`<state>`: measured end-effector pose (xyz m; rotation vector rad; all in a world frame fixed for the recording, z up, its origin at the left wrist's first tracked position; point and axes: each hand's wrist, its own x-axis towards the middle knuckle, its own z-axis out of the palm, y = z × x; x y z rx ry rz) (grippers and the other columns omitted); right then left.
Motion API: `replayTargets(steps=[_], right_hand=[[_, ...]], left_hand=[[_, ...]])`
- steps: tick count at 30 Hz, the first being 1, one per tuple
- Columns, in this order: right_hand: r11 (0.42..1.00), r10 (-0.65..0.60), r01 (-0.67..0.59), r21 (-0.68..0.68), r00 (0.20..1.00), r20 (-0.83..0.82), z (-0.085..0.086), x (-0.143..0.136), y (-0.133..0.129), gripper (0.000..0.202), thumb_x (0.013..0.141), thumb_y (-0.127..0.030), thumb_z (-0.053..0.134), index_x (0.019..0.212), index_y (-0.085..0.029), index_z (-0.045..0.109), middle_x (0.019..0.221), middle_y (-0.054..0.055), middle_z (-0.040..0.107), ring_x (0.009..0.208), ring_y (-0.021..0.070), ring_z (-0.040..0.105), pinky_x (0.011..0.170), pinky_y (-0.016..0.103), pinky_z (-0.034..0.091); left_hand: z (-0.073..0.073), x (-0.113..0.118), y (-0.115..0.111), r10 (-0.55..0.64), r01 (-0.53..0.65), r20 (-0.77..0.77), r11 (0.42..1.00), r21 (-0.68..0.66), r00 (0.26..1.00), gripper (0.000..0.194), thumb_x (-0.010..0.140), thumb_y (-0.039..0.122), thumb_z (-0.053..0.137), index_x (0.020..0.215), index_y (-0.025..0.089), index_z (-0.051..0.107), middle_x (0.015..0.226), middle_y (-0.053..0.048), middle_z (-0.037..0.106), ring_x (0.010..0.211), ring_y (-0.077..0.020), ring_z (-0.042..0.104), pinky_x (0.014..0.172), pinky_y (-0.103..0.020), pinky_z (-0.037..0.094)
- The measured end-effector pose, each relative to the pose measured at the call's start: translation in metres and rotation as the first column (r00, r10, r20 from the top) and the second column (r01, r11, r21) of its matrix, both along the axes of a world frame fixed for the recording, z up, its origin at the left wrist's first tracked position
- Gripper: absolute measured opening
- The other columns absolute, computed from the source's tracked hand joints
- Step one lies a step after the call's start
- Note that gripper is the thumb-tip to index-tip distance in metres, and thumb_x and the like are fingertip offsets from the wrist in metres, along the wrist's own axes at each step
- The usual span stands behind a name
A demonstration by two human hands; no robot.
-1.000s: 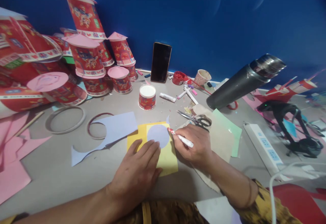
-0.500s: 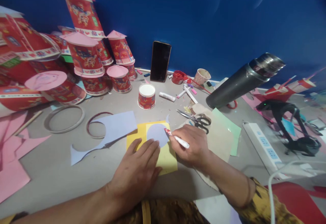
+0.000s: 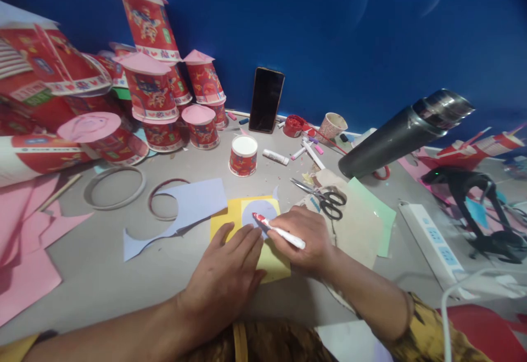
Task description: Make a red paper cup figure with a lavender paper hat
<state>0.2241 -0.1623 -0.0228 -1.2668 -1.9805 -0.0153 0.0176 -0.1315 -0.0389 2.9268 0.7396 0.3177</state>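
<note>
Grey desk (image 3: pixel 99 252) | lilac disc (image 3: pixel 268 207) pinned at 7 o'clock by flattened left hand (image 3: pixel 226 268) | marker (image 3: pixel 290 238) pinched by right hand (image 3: pixel 308 241) | light strokes advised

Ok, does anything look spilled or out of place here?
I see no spill. What looks untidy: loose markers lie scattered at mixed angles beyond the scissors, with small scraps nearby.

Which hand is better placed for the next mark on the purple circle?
Right, most likely: the right hand grips the marker, its red tip at the circle. The left hand holds no pen and lies spread over the yellow paper and the circle's near edge.
</note>
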Motion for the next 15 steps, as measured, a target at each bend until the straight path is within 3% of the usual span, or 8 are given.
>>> replayTargets(steps=[15], right_hand=[[0.999, -0.028, 0.027, 0.020, 0.995, 0.096, -0.0020, -0.0032, 0.0063, 0.005, 0.099, -0.022, 0.065, 0.100, -0.019, 0.069, 0.085, 0.002, 0.080, 0.069, 0.0167, 0.065, 0.070, 0.030, 0.049]], left_hand=[[0.0009, 0.0006, 0.0002, -0.013, 0.013, -0.012, 0.999, 0.052, 1.000, 0.041, 0.097, 0.039, 0.061, 0.127, 0.011, 0.068, 0.130, -0.012, 0.072, 0.122, -0.0290, 0.060, 0.109, -0.050, 0.035]])
